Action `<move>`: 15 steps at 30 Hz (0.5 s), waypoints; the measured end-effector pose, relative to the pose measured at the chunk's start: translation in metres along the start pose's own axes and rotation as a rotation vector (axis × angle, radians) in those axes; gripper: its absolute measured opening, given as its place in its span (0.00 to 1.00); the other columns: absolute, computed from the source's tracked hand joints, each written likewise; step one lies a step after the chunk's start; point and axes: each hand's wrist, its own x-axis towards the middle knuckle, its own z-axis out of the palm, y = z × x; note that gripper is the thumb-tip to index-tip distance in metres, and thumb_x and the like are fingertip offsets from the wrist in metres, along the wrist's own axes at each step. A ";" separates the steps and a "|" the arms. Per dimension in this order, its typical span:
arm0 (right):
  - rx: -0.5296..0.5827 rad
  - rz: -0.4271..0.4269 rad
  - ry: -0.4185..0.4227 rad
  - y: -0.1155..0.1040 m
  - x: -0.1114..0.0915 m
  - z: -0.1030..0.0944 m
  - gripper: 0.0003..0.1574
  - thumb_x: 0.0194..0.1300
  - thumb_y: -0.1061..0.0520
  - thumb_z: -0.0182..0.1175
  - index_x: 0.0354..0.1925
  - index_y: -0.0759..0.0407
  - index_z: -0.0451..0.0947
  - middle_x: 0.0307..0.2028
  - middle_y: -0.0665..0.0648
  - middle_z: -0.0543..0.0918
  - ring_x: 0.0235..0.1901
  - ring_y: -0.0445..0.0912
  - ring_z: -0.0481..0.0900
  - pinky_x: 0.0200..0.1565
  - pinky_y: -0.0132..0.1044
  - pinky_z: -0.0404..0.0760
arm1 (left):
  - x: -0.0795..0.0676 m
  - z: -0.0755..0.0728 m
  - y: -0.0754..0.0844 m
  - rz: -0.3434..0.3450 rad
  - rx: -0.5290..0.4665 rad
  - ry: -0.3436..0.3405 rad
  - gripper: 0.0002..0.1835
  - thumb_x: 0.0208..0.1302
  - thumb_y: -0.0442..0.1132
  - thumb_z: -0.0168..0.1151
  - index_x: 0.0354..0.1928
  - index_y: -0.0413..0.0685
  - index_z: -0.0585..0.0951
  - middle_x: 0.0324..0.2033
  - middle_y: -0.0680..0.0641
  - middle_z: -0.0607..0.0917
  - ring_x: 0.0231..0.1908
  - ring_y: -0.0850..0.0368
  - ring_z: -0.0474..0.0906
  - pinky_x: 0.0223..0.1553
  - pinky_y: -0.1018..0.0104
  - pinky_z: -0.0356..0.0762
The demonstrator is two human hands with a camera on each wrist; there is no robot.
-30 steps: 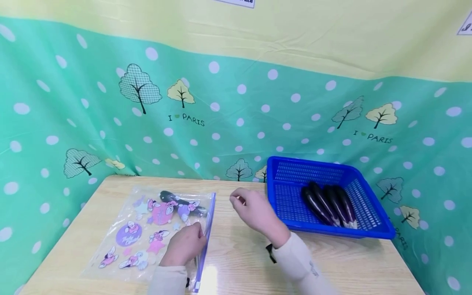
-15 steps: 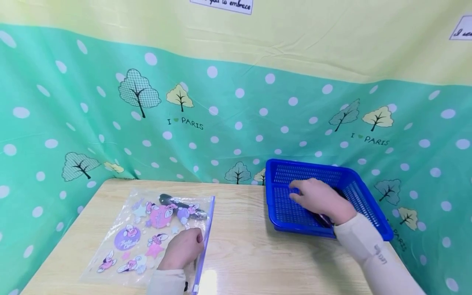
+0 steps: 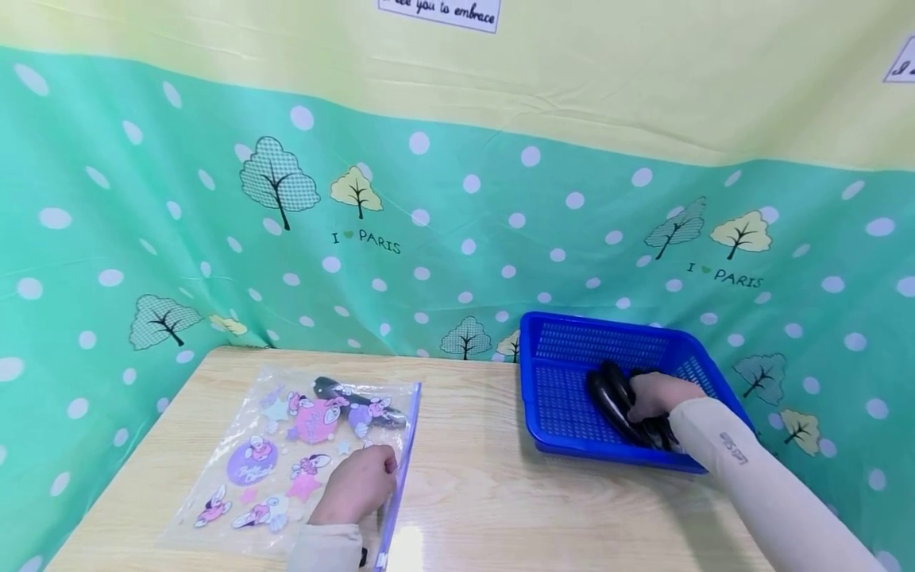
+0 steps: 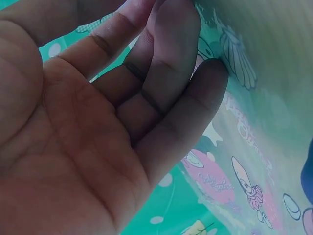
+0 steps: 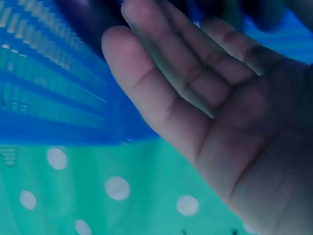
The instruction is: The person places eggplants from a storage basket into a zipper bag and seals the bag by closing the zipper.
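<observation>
A clear zip bag [image 3: 279,488] with pink and purple cartoon prints lies flat on the left of the table, its purple zip edge to the right. Inside it, near the top, is one dark eggplant [image 3: 325,388]. My left hand [image 3: 359,486] pinches the bag's film beside the zip edge; its curled fingers show in the left wrist view. At the right, my right hand [image 3: 663,396] reaches into a blue basket [image 3: 530,409] and touches the eggplants [image 3: 608,401] there. Its fingers look fairly straight in the right wrist view, and the thumb is hidden there.
The light wooden table [image 3: 465,477] shows bare wood between bag and basket. A green and yellow curtain [image 3: 465,206] with dots and trees hangs behind and at both sides. The basket's raised walls surround the eggplants.
My right hand has moved right from above the middle of the table, passed over the basket rim and lowered onto the eggplants. The left hand has stayed at the bag's edge.
</observation>
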 end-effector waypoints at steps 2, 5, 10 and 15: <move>0.019 0.032 -0.027 0.006 0.004 0.005 0.13 0.60 0.57 0.69 0.33 0.59 0.73 0.28 0.55 0.76 0.29 0.50 0.75 0.33 0.43 0.75 | 0.000 0.001 0.000 0.006 -0.002 0.005 0.07 0.54 0.30 0.62 0.25 0.50 0.75 0.21 0.52 0.74 0.24 0.55 0.69 0.28 0.57 0.70; 0.039 0.027 -0.043 0.010 0.008 0.008 0.15 0.61 0.55 0.69 0.32 0.59 0.72 0.26 0.55 0.76 0.26 0.48 0.75 0.29 0.39 0.74 | 0.000 0.002 -0.001 0.014 -0.003 0.013 0.08 0.54 0.30 0.62 0.25 0.50 0.75 0.21 0.53 0.74 0.23 0.55 0.69 0.28 0.57 0.70; 0.059 0.000 -0.042 0.006 0.008 0.011 0.16 0.59 0.54 0.71 0.29 0.59 0.72 0.23 0.54 0.77 0.20 0.46 0.75 0.22 0.34 0.73 | 0.000 0.001 0.000 0.016 -0.005 0.016 0.08 0.54 0.29 0.62 0.25 0.50 0.75 0.20 0.52 0.74 0.23 0.55 0.69 0.28 0.57 0.70; 0.041 -0.012 -0.062 -0.006 0.008 0.019 0.14 0.58 0.56 0.71 0.26 0.60 0.75 0.21 0.55 0.79 0.18 0.46 0.77 0.19 0.35 0.74 | 0.000 0.001 -0.001 0.018 -0.008 0.008 0.08 0.54 0.29 0.62 0.25 0.50 0.75 0.21 0.52 0.74 0.24 0.55 0.69 0.28 0.57 0.71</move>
